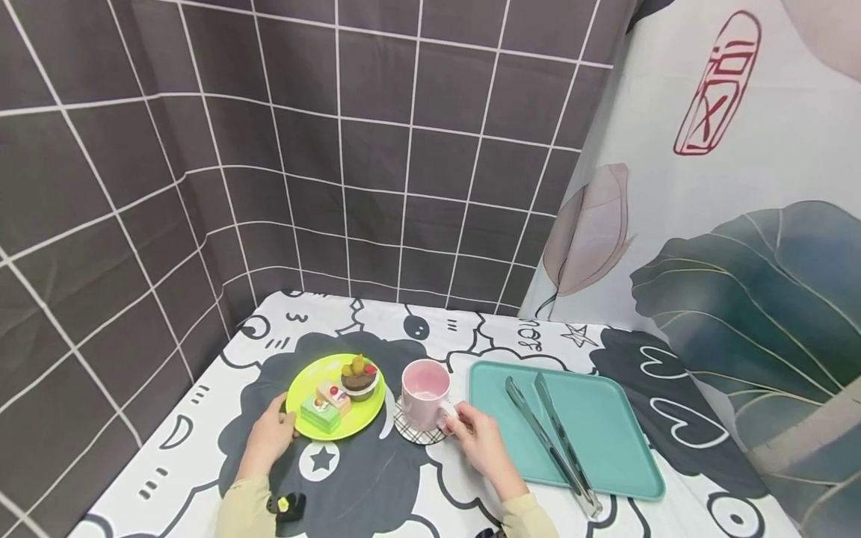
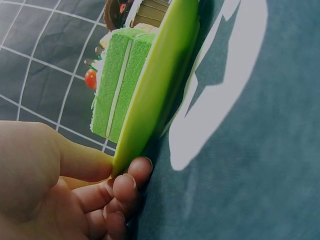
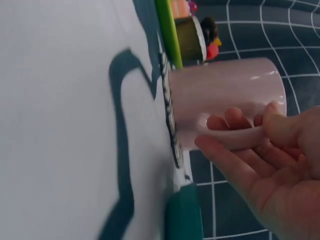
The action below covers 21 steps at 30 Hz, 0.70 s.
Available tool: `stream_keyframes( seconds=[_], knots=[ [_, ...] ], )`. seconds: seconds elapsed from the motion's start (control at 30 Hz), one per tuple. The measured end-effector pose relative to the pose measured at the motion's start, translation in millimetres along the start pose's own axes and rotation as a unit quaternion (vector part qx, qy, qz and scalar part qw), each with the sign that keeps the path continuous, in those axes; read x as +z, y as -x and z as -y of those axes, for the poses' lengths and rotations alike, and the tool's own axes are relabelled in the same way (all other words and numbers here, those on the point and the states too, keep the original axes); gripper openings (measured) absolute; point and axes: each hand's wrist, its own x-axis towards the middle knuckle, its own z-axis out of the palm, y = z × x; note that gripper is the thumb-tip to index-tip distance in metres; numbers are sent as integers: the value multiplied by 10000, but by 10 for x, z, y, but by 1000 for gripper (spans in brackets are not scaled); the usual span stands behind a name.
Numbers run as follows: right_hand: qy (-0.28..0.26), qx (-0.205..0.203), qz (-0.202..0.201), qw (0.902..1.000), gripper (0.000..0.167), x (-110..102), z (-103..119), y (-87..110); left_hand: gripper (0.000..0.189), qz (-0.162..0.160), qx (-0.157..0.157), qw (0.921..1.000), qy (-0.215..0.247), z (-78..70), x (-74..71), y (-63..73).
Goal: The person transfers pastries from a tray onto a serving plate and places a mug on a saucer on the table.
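Note:
My left hand (image 1: 270, 433) pinches the near-left rim of a lime-green plate (image 1: 305, 381), thumb on top and fingers under the edge. On that plate sit a green cake slice (image 1: 320, 414), a pink cake slice (image 1: 334, 397) and a brown cupcake (image 1: 359, 377) with fruit on top. A pink mug (image 1: 425, 388) stands upright on a checked coaster (image 1: 417, 435) to the plate's right. My right hand (image 1: 479, 441) grips the mug's handle (image 3: 235, 138), with fingers curled through it and the thumb on its upper part. In the left wrist view, the green slice (image 2: 117, 82) shows close up.
A teal tray (image 1: 605, 418) lies right of the mug, near my right hand. Metal tongs (image 1: 551, 433) rest across it, their joined end overhanging the near edge. The patterned tablecloth (image 1: 195, 456) covers the table, and a dark grid curtain (image 1: 377, 149) hangs behind.

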Motion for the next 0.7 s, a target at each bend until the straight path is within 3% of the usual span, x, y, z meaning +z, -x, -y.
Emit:
stream_keyframes(
  seconds=[0.47,0.7],
  knots=[
    [223,40,46,9997,7,52,-40,40,52,-34,-42,9999,121,95,25,25],
    [253,176,196,9993,19,-122,-47,126,53,26,-8,9987,510,164,1,-42]
  ],
)
